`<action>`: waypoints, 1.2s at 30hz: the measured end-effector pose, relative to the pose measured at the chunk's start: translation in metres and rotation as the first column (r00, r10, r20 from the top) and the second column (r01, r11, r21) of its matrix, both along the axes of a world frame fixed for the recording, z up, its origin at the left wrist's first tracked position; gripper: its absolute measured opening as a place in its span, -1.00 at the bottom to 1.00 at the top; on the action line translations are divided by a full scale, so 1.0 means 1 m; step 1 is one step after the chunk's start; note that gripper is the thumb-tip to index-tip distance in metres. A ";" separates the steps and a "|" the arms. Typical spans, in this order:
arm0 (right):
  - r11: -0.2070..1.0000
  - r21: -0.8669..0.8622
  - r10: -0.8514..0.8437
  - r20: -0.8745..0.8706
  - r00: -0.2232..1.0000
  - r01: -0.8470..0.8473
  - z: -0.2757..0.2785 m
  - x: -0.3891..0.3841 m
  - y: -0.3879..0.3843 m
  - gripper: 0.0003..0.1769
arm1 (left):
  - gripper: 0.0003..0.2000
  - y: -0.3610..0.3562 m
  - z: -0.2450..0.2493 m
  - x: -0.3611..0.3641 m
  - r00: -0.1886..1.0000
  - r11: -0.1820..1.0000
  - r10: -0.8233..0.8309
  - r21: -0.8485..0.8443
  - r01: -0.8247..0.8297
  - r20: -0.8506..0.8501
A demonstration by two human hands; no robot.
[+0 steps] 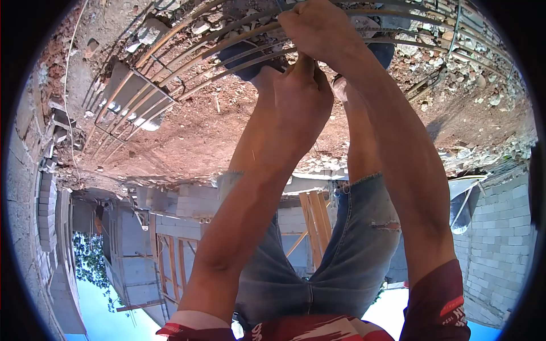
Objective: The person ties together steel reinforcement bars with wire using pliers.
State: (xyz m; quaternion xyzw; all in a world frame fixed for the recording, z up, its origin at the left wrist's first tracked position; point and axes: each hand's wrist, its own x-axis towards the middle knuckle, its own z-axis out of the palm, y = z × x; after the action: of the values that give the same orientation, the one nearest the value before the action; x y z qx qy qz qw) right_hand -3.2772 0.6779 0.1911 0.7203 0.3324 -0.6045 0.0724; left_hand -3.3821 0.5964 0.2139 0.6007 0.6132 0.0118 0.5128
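Several long steel rebar rods (227, 42) run in a curved-looking bundle across the top of the view, joined by thin cross ties (151, 82) on the left. My right hand (318, 28) is closed in a fist over the rods, and what its fingers grip is hidden. Just below it, my left hand (301, 94) is closed with the thumb pointing up toward the right hand. Whatever lies in its fingers does not show. Both hands are close together, between my dark shoes (242, 59).
Reddish soil (193, 128) strewn with rubble lies beneath the rods. A grey block (122, 91) sits under their left end. A pale cord (69, 85) runs along the left. Block walls (495, 227) and wooden boards (315, 221) appear upside down behind my legs.
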 end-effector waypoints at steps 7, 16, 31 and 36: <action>0.964 0.245 -0.092 -0.044 0.995 0.100 0.050 0.052 0.011 -0.72 | -0.86 0.052 -0.016 0.009 0.769 0.778 -0.583 0.091 0.621 -0.261; 0.293 0.483 -0.896 0.441 0.061 0.825 -0.087 0.197 -0.282 -0.58 | -0.81 0.059 0.020 -0.030 0.861 0.839 0.314 -0.308 -0.449 -0.399; 0.524 0.224 -0.708 0.651 0.274 0.822 -0.119 0.183 -0.335 -0.16 | -0.58 -0.011 0.034 -0.001 0.801 0.727 0.597 -0.388 -0.567 -0.054; 0.878 -0.131 -0.287 0.624 0.727 0.460 -0.096 0.197 -0.332 -0.32 | -0.54 -0.020 0.028 0.017 0.749 0.685 0.656 -0.348 -0.640 -0.088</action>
State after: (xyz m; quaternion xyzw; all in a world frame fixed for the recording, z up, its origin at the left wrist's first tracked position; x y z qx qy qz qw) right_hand -3.0797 0.3456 0.0947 0.9057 0.0523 -0.3942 0.1468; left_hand -3.3652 0.5762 0.2418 0.2415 0.7657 0.0941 0.5887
